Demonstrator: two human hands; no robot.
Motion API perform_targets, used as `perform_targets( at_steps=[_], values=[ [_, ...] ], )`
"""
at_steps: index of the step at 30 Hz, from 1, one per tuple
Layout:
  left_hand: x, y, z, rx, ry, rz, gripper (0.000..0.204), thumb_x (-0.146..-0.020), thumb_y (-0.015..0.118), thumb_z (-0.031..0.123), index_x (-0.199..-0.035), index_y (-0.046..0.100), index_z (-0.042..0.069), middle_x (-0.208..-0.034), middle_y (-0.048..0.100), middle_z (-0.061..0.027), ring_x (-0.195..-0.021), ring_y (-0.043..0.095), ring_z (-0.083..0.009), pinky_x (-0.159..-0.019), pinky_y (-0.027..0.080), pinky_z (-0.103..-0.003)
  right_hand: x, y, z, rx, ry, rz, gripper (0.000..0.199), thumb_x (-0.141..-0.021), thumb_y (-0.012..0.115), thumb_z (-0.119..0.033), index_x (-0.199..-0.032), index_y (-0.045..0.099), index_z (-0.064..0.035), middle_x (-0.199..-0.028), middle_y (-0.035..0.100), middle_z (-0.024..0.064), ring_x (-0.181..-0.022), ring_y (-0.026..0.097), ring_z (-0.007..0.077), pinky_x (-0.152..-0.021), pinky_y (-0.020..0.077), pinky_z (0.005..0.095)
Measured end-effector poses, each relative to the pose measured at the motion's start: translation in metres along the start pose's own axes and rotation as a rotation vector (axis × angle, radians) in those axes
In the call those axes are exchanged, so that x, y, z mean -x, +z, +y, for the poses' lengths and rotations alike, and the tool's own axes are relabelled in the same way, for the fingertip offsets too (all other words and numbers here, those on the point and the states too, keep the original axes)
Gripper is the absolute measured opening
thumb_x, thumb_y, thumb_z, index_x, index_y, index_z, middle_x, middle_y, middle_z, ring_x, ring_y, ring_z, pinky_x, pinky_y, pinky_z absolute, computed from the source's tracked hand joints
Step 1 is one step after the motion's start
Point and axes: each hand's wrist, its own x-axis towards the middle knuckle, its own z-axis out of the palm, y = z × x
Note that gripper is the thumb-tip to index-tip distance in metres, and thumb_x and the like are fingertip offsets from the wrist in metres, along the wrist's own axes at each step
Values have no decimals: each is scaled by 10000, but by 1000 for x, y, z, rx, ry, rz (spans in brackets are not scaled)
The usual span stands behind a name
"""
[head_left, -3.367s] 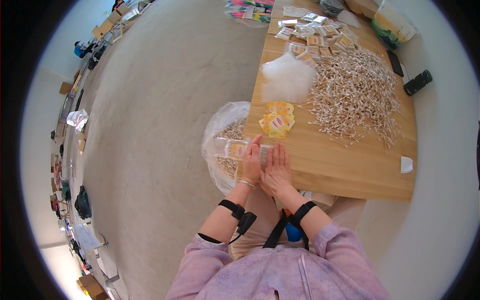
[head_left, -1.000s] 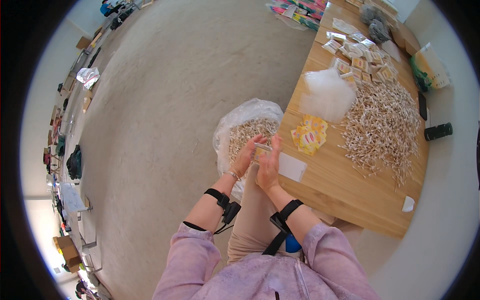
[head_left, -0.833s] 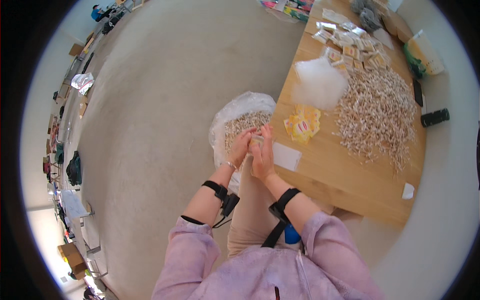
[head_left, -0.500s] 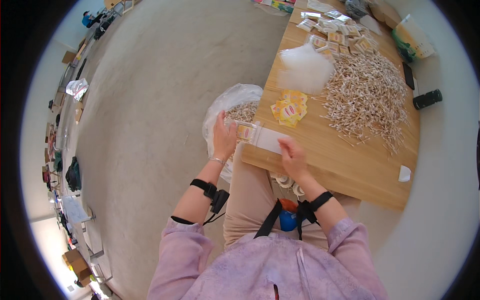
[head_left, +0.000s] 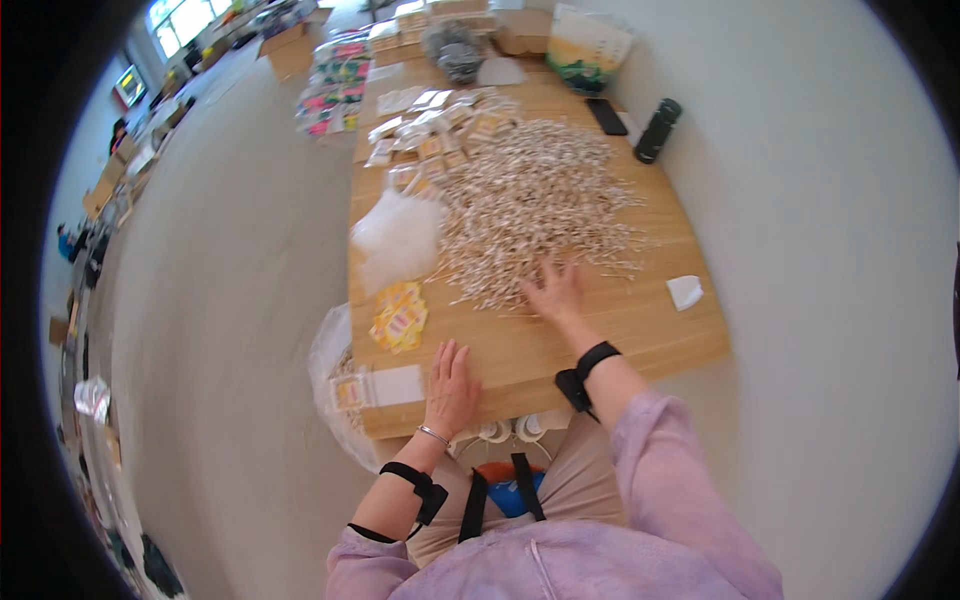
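A broad heap of cotton swabs (head_left: 545,200) covers the middle of the wooden table (head_left: 640,330). At the heap's near edge, my right hand (head_left: 556,297) has its fingers spread among the swabs, slightly blurred. My left hand (head_left: 452,390) rests flat near the table's front edge, fingers stretched out, holding nothing. Left of it, a clear packet of swabs with a yellow label (head_left: 350,392) lies at the table's left edge, joined to or touching a white strip (head_left: 398,385). A little farther off are several yellow printed cards (head_left: 400,318) and a stack of clear plastic bags (head_left: 398,240).
Filled swab packets (head_left: 440,130) are piled at the far left of the table. Along the wall side are a phone (head_left: 606,116), a dark bottle (head_left: 657,131) and a crumpled white paper (head_left: 685,292). A plastic sack (head_left: 335,400) with swabs stands beside the table's left edge.
My view has swung right. My left hand has let go of the packet and moved onto the table. My right hand has left the white strip and reached forward to the swab heap.
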Motion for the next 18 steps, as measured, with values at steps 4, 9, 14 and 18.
perform_targets(
  at_steps=[4, 9, 14, 18],
  values=[
    [-17, 31, 11, -96, 27, 40, 635, -756, 649, 130, -1322, 377, 38, -1394, 332, -195, -1316, 292, -370, -1100, 247, -446, 24, 34, 10, -7, -209, 164, 547, -805, 610, -376, -1287, 479, -154, -1422, 306, 220, -1307, 265, 432, -1093, 184, 529],
    [-13, 17, 8, -114, -63, 135, 626, -764, 646, 150, -1322, 383, 46, -1386, 350, -172, -1312, 308, -350, -1083, 265, -440, 76, 51, -27, -121, -501, 197, 422, -785, 621, -283, -1171, 551, -126, -1247, 450, 206, -1190, 400, 388, -1030, 288, 507],
    [-9, 11, 5, -186, -91, 93, 610, -768, 634, 149, -1318, 388, 48, -1380, 357, -162, -1311, 312, -349, -1086, 264, -446, 30, 4, -18, -295, -329, 142, 299, -784, 612, -244, -1051, 618, -110, -1150, 533, 179, -1080, 499, 364, -900, 403, 495],
    [-19, 18, 16, -178, -54, 75, 582, -772, 622, 158, -1304, 410, 54, -1362, 380, -155, -1307, 320, -340, -1092, 258, -456, -66, -49, 46, 5, 427, 497, 604, -788, 603, -490, -1273, 519, -139, -1424, 283, 262, -1333, 245, 394, -1071, 187, 553]
  ],
)
